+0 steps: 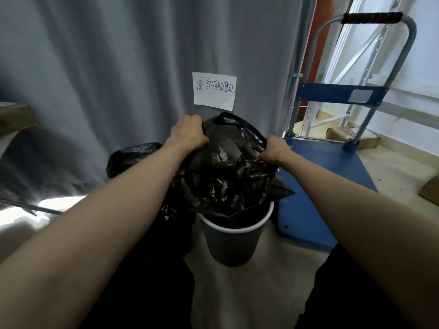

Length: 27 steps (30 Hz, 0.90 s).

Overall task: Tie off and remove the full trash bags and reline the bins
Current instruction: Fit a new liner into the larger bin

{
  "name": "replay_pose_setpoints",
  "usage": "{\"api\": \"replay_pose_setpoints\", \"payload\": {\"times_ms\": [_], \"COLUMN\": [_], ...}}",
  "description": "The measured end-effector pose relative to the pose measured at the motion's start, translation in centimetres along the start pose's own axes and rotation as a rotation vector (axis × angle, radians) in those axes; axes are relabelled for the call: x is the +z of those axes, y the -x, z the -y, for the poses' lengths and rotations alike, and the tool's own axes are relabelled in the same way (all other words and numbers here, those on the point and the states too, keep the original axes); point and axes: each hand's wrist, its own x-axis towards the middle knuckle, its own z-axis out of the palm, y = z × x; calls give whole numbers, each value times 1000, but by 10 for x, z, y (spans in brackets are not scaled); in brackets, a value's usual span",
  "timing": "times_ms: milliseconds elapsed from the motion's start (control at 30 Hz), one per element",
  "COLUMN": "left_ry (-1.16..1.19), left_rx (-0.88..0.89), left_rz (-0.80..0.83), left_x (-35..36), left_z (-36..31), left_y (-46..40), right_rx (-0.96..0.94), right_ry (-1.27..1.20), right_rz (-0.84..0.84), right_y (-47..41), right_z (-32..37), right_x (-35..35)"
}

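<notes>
1. A second black bag sits on the floor left of the bin.
2. The left hand grips the bag at its upper left edge.
3. The bag bulges above the bin, its bottom inside the rim.
4. The right hand grips the bag's right edge.
5. A blue cart stands right of the bin.

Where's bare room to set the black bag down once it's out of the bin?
Best patch: the blue platform cart deck, bare, right of the dark round bin with white rim. Pale floor in front of the bin is open too. Left is crowded: a second black bag against the grey curtain.
</notes>
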Motion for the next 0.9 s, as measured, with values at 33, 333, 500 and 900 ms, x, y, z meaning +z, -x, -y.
{"api": "replay_pose_setpoints", "payload": {"times_ms": [33,333,500,900], "left_ry": [-17,5,-126,-535], "left_rx": [0,219,352,323], "left_rz": [8,225,506,1253], "left_x": [3,38,79,195], "left_z": [-1,-19,-23,-13], "left_y": [0,-12,-18,42], "right_rx": [2,-59,-151,-241], "right_ry": [24,231,453,571], "right_rz": [-6,296,405,729], "right_y": [-2,-13,-17,3], "right_z": [-7,-56,-58,-44], "right_x": [1,39,67,114]}}
